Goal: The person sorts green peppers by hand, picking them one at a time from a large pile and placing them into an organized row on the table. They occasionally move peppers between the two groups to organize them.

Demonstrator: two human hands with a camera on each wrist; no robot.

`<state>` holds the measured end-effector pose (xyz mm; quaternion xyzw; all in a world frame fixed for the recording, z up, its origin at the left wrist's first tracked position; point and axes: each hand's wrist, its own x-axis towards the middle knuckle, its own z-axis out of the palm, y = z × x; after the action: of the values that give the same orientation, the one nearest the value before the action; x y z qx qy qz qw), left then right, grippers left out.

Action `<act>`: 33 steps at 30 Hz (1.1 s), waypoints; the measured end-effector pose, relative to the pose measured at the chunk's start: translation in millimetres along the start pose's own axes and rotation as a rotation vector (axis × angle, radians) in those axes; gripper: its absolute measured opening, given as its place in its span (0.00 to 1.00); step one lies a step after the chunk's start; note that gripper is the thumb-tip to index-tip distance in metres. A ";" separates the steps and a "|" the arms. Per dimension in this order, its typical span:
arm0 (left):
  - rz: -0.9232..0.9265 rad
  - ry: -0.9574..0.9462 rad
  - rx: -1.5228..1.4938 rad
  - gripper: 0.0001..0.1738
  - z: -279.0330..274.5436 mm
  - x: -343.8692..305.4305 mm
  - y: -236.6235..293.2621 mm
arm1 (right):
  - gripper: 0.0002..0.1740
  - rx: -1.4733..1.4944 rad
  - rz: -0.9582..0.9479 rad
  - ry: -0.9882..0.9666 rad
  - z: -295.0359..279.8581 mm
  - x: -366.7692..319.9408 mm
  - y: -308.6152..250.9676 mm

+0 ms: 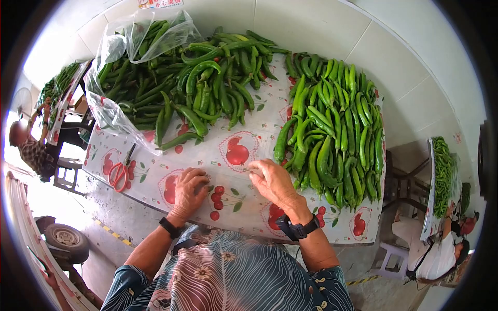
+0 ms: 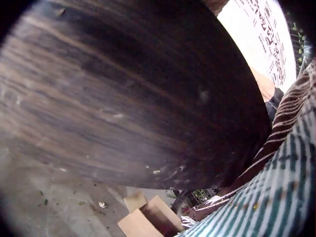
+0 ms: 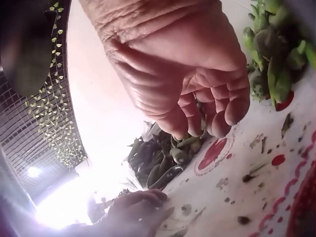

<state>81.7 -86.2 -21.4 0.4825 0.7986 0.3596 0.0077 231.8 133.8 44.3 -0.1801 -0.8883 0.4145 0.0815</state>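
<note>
In the head view my left hand (image 1: 189,193) rests on the flower-and-fruit printed tablecloth (image 1: 150,175), fingers relaxed and bent. Close to the front of the pepper rows, my right hand (image 1: 275,182) is low over the cloth with its fingers loosely curled. The right wrist view shows that palm (image 3: 182,54) with nothing visible in it. Right of this hand lie long green peppers (image 1: 337,129) in neat rows. A loose heap of green peppers (image 1: 207,83) lies beyond both hands, partly in a clear plastic bag (image 1: 111,111). The left wrist view does not show the left hand.
Red-handled scissors (image 1: 119,176) lie at the table's left front edge. A tiled wall (image 1: 332,23) stands behind the table. People work at other pepper tables on both sides. A purple stool (image 1: 392,259) stands at right; a cardboard box (image 2: 150,217) sits on the floor.
</note>
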 end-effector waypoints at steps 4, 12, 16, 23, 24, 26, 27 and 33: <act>-0.042 -0.014 -0.040 0.13 -0.1 -1.0 1.4 | 0.14 0.012 -0.053 -0.012 9.4 13.2 -1.6; -0.036 -0.020 0.009 0.12 -1.4 0.7 4.1 | 0.21 -0.139 -0.194 0.202 5.4 88.2 9.6; -0.035 -0.016 0.003 0.12 1.5 -1.9 -1.0 | 0.27 -0.181 -0.143 0.308 5.0 121.0 13.0; -0.047 -0.024 -0.001 0.12 -2.2 0.8 2.6 | 0.41 -0.336 0.024 0.297 24.7 160.4 17.5; -0.046 -0.026 0.004 0.12 -4.3 2.5 5.6 | 0.44 -0.336 0.065 0.242 25.4 165.9 20.2; -0.045 -0.020 0.009 0.11 -4.8 3.6 7.3 | 0.45 -0.384 0.099 0.235 30.1 173.4 24.3; -0.043 -0.024 0.011 0.11 -4.8 3.9 6.6 | 0.45 -0.408 0.114 0.229 31.7 176.1 22.6; -0.055 -0.039 -0.002 0.10 -3.6 3.9 4.5 | 0.43 -0.439 0.252 0.128 31.3 189.9 4.3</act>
<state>81.7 -83.9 -14.8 0.4672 0.8110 0.3505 0.0334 48.6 187.8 19.9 -0.3288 -0.9205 0.2062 0.0442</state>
